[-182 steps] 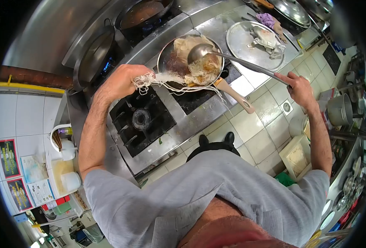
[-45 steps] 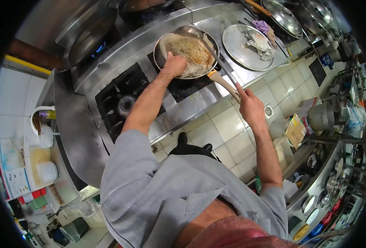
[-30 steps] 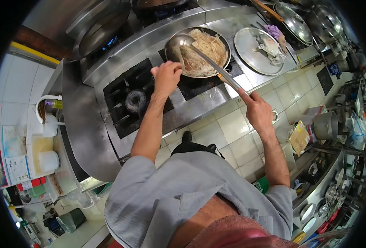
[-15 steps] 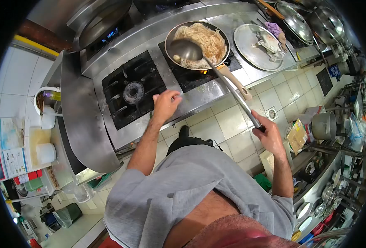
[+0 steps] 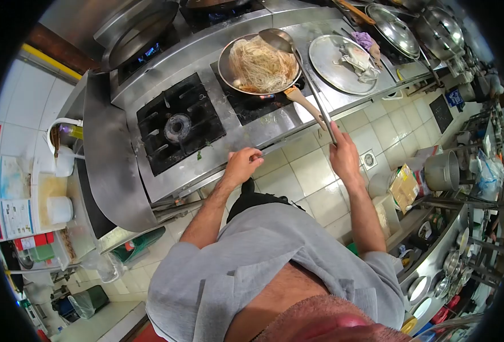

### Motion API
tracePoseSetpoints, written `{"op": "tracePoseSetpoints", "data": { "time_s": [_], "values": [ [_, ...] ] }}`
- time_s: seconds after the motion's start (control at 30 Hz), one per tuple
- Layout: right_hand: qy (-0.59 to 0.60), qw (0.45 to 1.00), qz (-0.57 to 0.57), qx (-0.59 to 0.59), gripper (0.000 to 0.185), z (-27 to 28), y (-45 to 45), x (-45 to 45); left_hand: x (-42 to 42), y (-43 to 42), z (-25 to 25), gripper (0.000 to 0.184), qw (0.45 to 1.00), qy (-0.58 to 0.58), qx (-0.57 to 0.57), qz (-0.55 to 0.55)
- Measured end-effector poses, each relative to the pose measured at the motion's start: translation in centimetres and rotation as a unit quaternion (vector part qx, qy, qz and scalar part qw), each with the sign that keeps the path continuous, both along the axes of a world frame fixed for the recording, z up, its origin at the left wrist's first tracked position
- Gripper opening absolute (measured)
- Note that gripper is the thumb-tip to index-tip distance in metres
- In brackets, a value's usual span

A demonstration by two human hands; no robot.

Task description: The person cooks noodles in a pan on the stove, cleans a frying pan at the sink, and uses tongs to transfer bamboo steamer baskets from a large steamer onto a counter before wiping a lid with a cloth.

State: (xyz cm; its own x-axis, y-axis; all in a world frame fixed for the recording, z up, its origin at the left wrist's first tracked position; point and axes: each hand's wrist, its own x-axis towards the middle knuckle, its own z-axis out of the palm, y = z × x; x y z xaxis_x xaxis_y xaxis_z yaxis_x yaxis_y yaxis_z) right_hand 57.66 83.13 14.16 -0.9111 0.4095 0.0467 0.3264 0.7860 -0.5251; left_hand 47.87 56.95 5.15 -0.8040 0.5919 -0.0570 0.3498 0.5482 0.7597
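Noodles: A tangled heap of pale noodles (image 5: 263,64) filled much of the pan (image 5: 223,73), on the stovetop beyond the right hand's grip.
Ladle: Its bowl hung at the pan's far rim, and its long handle ran back to the right hand; whether bowl and food touched could not be told. The ladle (image 5: 276,39) was metal.
Right hand: The right hand (image 5: 343,151) was clamped around the ladle's handle near its end, beside the pan handle (image 5: 307,106).
Left hand: The left hand (image 5: 242,166), left of that grip, hovered near the stove's front edge, its fingers loosely curled and a little apart from the thumb.
Farther out: A round tray (image 5: 324,73) bearing a crumpled white cloth (image 5: 359,61) lay beyond the grip, right of the pan. An unlit burner (image 5: 178,128) sat beyond the left hand.
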Motion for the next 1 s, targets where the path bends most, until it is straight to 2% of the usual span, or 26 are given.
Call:
{"op": "tracePoseSetpoints", "data": {
  "time_s": [0.13, 0.17, 0.2, 0.27, 0.33, 0.4, 0.47, 0.53, 0.6, 0.67, 0.8, 0.9, 1.0],
  "values": [
    [0.061, 0.998, 0.031, 0.007, 0.056, -5.4, 0.9, -4.6, 1.6, 0.5, -0.6, 0.024, 1.000, 0.001, 0.007, -0.029],
    [0.081, 0.994, 0.060, -0.032, 0.057, -5.8, 1.6, -5.3, 1.9, 0.4, -0.6, 0.024, 0.999, -0.015, 0.004, -0.033],
    [0.102, 0.988, 0.090, -0.070, 0.058, -5.3, 1.8, -5.8, 2.0, 0.1, -0.6, 0.024, 0.999, -0.013, 0.004, -0.033],
    [0.066, 0.993, 0.082, -0.045, 0.060, -4.1, 2.2, -5.9, 2.1, -0.4, -0.6, 0.026, 0.999, -0.043, -0.009, -0.025],
    [-0.005, 0.999, 0.017, 0.029, 0.061, -2.6, 1.1, -6.2, 1.5, -0.9, -1.6, 0.024, 0.998, -0.062, -0.006, -0.025],
    [-0.026, 0.998, 0.008, 0.056, 0.062, -2.9, 1.2, -7.8, 0.7, -0.7, -2.2, 0.020, 0.994, -0.104, 0.006, -0.040],
    [-0.072, 0.988, 0.027, 0.132, 0.062, -2.9, 1.5, -9.2, 0.0, 0.3, -2.5, 0.022, 0.991, -0.117, 0.033, -0.059],
    [-0.072, 0.985, 0.056, 0.145, 0.062, -2.3, 2.0, -9.2, -1.0, 1.6, -1.9, 0.024, 0.987, -0.128, 0.058, -0.076],
    [-0.092, 0.974, 0.083, 0.191, 0.064, -1.2, 3.0, -8.6, -1.6, 2.8, -1.4, 0.019, 0.974, -0.190, 0.088, -0.083],
    [-0.105, 0.972, 0.087, 0.190, 0.064, 0.8, 3.0, -8.0, -1.8, 3.5, -1.2, 0.020, 0.975, -0.192, 0.083, -0.081],
    [-0.043, 0.969, 0.110, 0.218, 0.063, 1.5, 3.5, -8.4, -1.9, 5.0, -1.5, 0.023, 0.971, -0.209, 0.060, -0.100],
    [-0.006, 0.932, 0.185, 0.312, 0.062, -0.1, 5.5, -9.9, -1.4, 6.9, -1.6, 0.025, 0.973, -0.194, 0.072, -0.105],
    [-0.017, 0.950, 0.173, 0.258, 0.059, -0.2, 8.9, -9.6, -0.8, 8.7, -2.8, 0.034, 0.965, -0.222, 0.104, -0.097]
  ]
}}
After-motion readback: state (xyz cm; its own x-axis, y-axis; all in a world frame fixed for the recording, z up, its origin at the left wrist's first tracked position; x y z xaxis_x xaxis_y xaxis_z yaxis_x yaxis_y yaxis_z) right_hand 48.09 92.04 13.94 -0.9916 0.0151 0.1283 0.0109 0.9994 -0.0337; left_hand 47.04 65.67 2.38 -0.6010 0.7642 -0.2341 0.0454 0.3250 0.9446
